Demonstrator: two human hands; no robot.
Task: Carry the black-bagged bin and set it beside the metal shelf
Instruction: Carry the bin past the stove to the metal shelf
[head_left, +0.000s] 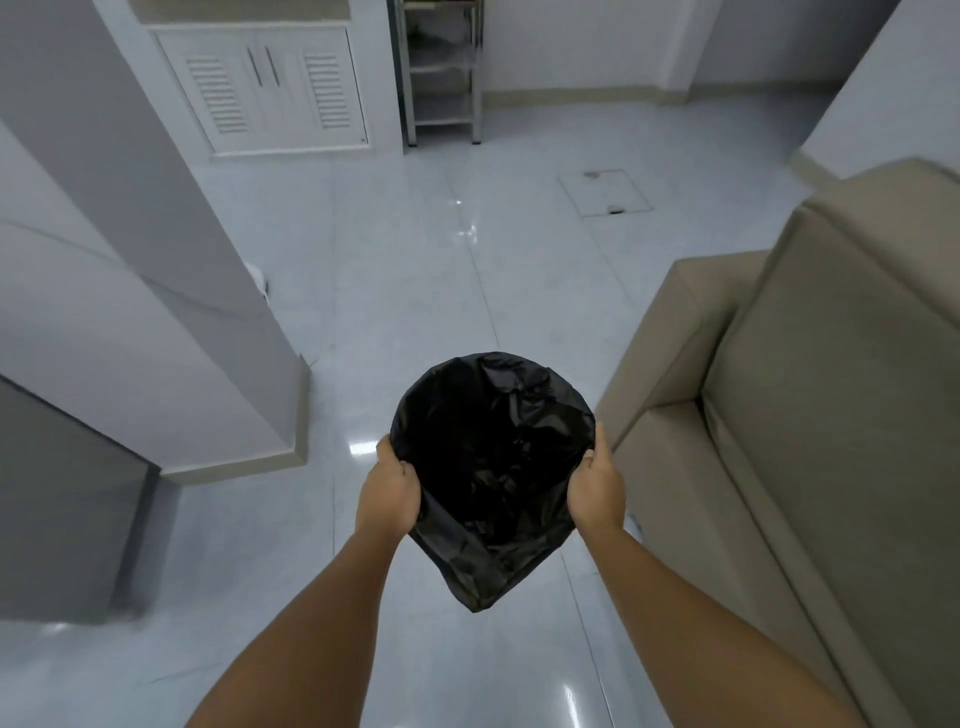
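While you faced the metal shelf (441, 73) across the glossy floor (415, 249), your left hand (388, 493) and right hand (595, 488) held the black-bagged bin (493, 467) off the floor, fingers closed over opposite sides of its rim. It looked light; the bag seemed slippery, so gripping the rim itself suited best.

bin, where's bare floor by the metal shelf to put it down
Both hands, left hand and right hand, hold the bin. Bare tile lies right of the metal shelf, along the wall, short of the floor hatch. Left of the shelf the cabinet crowds close.
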